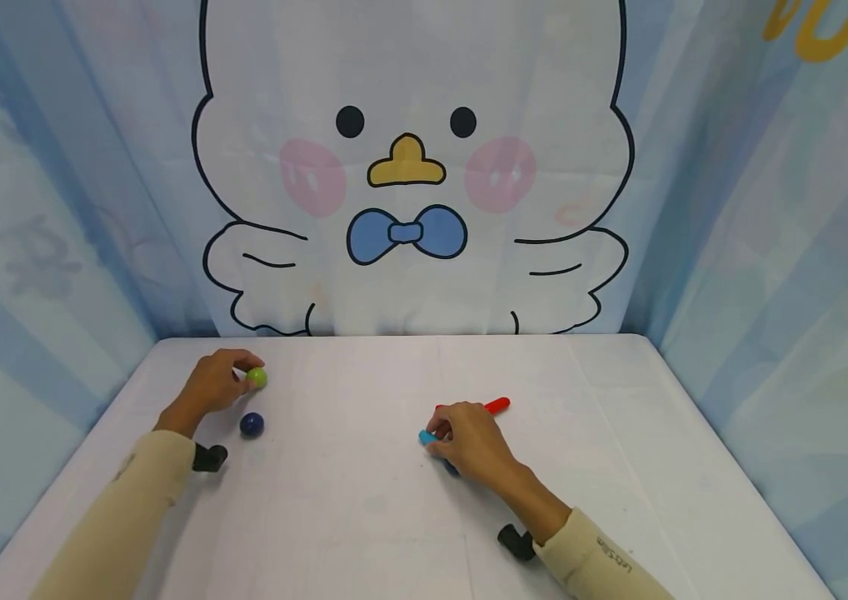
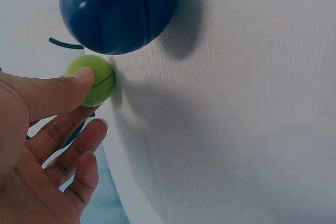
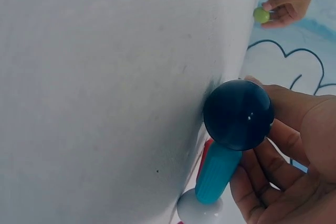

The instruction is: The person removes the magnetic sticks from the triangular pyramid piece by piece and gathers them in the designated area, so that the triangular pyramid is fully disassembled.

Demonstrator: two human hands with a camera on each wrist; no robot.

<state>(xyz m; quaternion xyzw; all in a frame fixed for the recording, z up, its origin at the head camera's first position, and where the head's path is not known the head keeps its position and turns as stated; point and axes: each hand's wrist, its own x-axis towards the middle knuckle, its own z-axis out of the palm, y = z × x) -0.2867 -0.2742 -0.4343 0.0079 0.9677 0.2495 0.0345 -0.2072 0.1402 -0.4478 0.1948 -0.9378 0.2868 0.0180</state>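
Observation:
At the back left of the table, my left hand (image 1: 212, 382) pinches a light green ball (image 2: 100, 85) between thumb and fingertips, close to the tabletop. A dark blue ball (image 1: 251, 425) with a seam lies nearer me, beside that hand's wrist. Right of the middle, my right hand (image 1: 471, 442) grips a blue maraca (image 3: 218, 171) by its light blue handle. Its round dark blue head (image 3: 239, 115) points back toward my wrist, mostly hidden under the hand in the head view. Just past the right hand lies a red stick (image 1: 497, 406), partly covered by the hand.
In the right wrist view, a whitish ball (image 3: 198, 208) shows beyond the blue handle. The white table (image 1: 349, 500) is enclosed by printed curtains (image 1: 791, 292), with a cartoon bird on the back one. Black wrist mounts (image 1: 517, 542) stick out below the sleeves.

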